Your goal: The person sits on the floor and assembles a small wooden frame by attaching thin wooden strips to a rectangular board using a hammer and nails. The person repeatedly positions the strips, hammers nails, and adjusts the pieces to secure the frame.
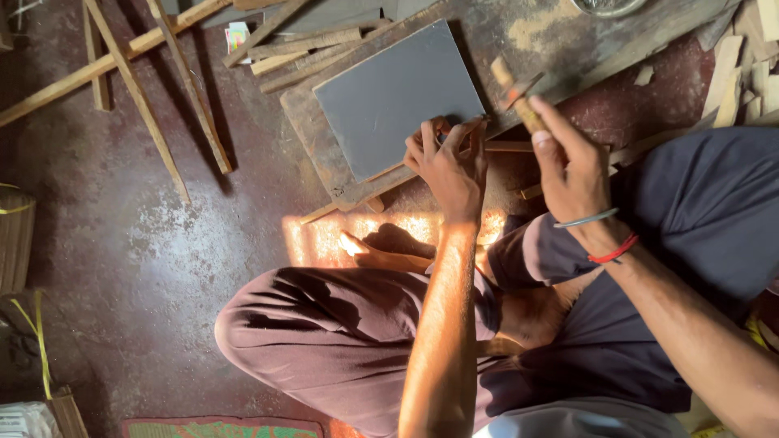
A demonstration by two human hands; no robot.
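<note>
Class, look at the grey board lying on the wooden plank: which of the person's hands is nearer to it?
Left. The left hand rests at the grey board's lower right corner; the right hand holds a hammer farther right.

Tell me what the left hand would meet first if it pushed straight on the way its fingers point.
Probably the near edge of the grey board: the left hand has its fingertips pointing up the picture at that edge, pinching something small there. Depth is unclear, so contact may already exist.
</note>
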